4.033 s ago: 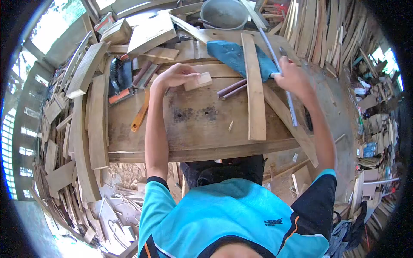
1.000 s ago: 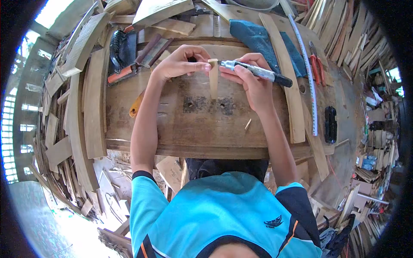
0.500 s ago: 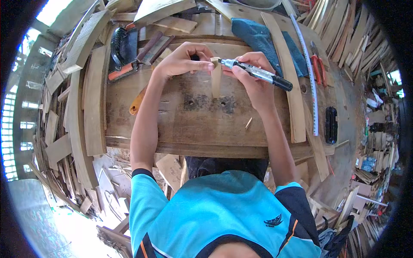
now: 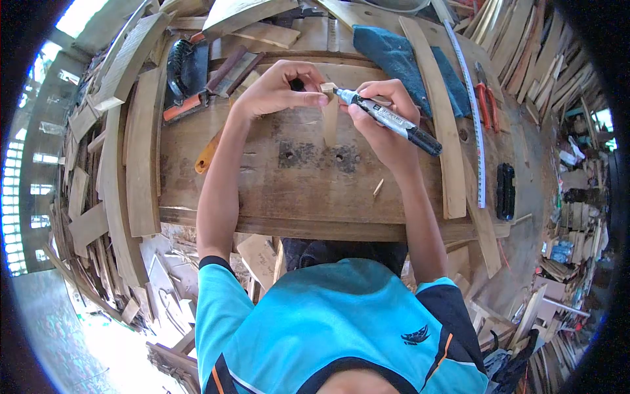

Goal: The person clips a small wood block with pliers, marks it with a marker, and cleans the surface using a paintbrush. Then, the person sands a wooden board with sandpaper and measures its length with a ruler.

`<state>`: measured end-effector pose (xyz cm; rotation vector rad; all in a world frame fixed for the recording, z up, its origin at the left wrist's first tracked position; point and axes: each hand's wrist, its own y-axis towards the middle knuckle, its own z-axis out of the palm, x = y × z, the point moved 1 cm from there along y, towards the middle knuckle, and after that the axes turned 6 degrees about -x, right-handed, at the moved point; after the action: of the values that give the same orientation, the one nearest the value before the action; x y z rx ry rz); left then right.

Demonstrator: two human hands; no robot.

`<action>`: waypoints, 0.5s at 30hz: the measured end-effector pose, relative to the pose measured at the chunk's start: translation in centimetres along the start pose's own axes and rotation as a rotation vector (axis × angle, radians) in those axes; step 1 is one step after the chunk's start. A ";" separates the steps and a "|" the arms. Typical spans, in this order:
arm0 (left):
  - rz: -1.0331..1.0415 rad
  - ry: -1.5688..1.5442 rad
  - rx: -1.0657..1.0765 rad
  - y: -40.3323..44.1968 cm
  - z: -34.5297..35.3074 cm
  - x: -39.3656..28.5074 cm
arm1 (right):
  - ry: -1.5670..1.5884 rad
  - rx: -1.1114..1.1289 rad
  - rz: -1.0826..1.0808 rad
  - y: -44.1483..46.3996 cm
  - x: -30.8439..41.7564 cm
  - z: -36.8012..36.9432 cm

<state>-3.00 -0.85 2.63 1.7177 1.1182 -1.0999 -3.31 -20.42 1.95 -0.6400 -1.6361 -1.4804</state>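
**Marker (image 4: pixel 395 123) aslant, tip at the top end of a small wood piece (image 4: pixel 330 123)**

Head view, the only one: wood piece between the two hands, over the workbench (image 4: pixel 308 197), long axis running from the left fingertips down the picture toward the body. Pinched near its top end by thumb and forefinger of the left hand (image 4: pixel 274 89), other fingers curled. Wrapped around the marker barrel in a writing grip: the right hand (image 4: pixel 388 128), with nothing else visibly in hold. Marker axis crossing the wood's at a slant, tip at upper left, black butt at lower right. Tip touching the top end or just beside it; too small to say. Left hand nearer, directly on the wood; right hand close beside. Lower end resting or raised: impossible to judge. Farther right, a long slat (image 4: pixel 450 174) roughly parallel to the wood.
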 end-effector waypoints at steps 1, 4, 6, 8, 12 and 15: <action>-0.021 -0.010 0.004 0.0 0.0 0.0 | 0.000 -0.001 -0.022 0.0 0.1 0.0; -0.070 -0.014 0.011 0.0 -0.1 0.3 | -0.083 0.012 -0.059 0.1 0.6 -0.1; -0.012 0.013 0.003 0.0 0.0 0.3 | -0.062 0.007 -0.058 0.0 0.4 0.0; 0.047 0.041 -0.005 0.1 0.0 0.1 | -0.041 0.002 -0.059 0.0 0.3 0.0; 0.057 0.023 -0.005 0.2 0.2 0.6 | -0.051 0.001 -0.103 -0.1 0.4 -0.1; 0.093 0.045 -0.019 0.3 0.0 0.7 | -0.062 0.013 -0.141 -0.2 0.0 0.0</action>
<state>-2.60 -0.78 1.99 1.7691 1.0625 -0.9946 -3.43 -20.49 1.89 -0.5789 -1.7681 -1.5627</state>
